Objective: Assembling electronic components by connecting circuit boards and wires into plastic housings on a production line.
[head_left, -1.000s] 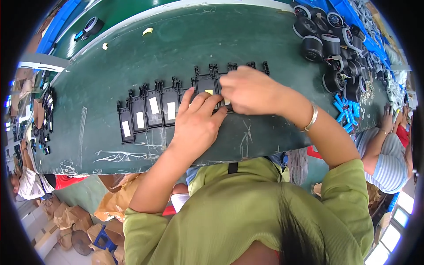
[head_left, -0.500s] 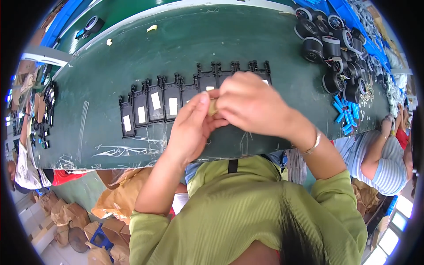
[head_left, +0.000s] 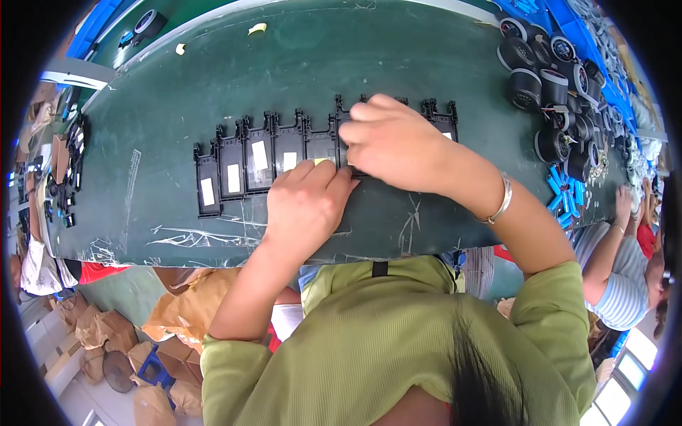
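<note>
Black plastic panels (head_left: 207, 189) with clips at their upper ends lie side by side across the green table, several bearing white labels (head_left: 234, 178). My left hand (head_left: 307, 209) is closed and rests at the lower end of a middle panel. At its fingertips shows a small yellowish piece (head_left: 321, 161), mostly covered. My right hand (head_left: 394, 148) is over the panels just to the right, its fingers curled and slightly blurred. Whatever those fingers hold, if anything, is hidden. Both hands are close together, and they cover parts of the panels beneath.
Black round motor-like parts (head_left: 524, 90) are piled at the right, with blue cylinders (head_left: 565, 195) nearer me. Two yellowish scraps (head_left: 257, 29) lie toward the far edge. More black parts (head_left: 69, 170) sit at the left end. A person in a striped shirt (head_left: 616, 277) works at the right.
Both hands have come down from holding the yellowish piece between them. The left hand has turned palm down onto a panel, and the right has drawn slightly away from it.
</note>
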A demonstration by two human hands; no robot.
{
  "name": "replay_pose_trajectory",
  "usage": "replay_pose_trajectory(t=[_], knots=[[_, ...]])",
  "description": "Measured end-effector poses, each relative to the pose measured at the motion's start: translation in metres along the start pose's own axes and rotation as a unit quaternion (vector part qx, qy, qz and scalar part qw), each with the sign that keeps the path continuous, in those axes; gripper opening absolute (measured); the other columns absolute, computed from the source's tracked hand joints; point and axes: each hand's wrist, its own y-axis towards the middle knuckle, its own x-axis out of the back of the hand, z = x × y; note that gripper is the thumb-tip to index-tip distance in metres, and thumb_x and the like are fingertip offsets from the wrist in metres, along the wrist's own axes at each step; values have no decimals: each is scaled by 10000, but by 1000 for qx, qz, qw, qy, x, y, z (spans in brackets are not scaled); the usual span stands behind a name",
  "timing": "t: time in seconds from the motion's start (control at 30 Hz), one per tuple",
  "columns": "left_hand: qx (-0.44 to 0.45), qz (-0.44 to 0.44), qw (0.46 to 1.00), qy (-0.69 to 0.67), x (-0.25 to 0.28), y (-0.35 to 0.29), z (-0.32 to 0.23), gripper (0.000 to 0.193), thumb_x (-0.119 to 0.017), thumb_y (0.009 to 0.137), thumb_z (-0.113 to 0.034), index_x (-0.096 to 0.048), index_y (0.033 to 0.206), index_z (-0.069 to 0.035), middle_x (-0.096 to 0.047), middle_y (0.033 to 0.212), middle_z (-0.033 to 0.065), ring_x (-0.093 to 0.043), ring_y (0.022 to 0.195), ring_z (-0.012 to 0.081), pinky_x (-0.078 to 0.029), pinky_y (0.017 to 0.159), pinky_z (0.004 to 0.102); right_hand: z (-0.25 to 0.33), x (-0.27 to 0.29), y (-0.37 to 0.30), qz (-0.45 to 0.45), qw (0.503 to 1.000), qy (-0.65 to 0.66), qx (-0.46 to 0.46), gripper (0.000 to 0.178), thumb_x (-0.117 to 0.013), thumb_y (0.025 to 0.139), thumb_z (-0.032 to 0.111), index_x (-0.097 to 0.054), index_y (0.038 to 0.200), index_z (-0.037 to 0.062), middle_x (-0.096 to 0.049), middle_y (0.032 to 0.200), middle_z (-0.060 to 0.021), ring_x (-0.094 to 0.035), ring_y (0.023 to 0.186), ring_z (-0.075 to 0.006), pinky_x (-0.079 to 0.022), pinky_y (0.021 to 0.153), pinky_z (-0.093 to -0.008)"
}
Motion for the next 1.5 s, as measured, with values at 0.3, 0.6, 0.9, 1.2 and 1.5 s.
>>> replay_pose_trajectory(t=[0.3, 0.6, 0.9, 1.2, 1.5], knots=[[-51, 38, 997, -43, 1, 6, 9, 62, -656, 674, -136, -608, 682, -98, -514, 623, 1, -490, 545, 170, -412, 466, 298, -8, -13, 7, 26, 995, -26, 89, 91, -557, 675, 150, -532, 622, 81, -453, 680, -24, -500, 718, -153, -372, 672, -267], [-66, 58, 996, -31, 4, 9, 12, 65, -655, 677, -154, -634, 725, -115, -501, 617, 1, -507, 575, 173, -431, 496, 296, -35, 13, 6, 36, 993, 100, -51, 69, -587, 748, 125, -563, 721, 66, -514, 752, -77, -513, 709, -268, -413, 678, -365], [-60, 41, 997, -35, 4, 10, 11, 54, -659, 677, -153, -625, 699, -117, -492, 604, 2, -502, 566, 168, -423, 485, 295, -5, -5, -1, 41, 999, 10, 14, 66, -605, 678, 132, -564, 686, 80, -464, 741, -23, -473, 772, -181, -366, 699, -305], [-68, 59, 995, -51, 4, 10, 14, 67, -644, 694, -153, -614, 709, -95, -509, 644, -3, -522, 608, 171, -446, 511, 296, -30, -2, 8, -54, 997, -31, -38, 47, -557, 720, 89, -519, 737, 67, -471, 761, -50, -495, 754, -209, -367, 686, -332], [-51, 48, 996, -61, 2, 8, 17, 71, -677, 679, -155, -629, 701, -109, -502, 611, 6, -508, 576, 184, -430, 499, 318, -6, -5, -3, 54, 996, 49, -50, 71, -653, 703, 152, -602, 724, 107, -499, 779, -12, -480, 809, -187, -372, 730, -319]])
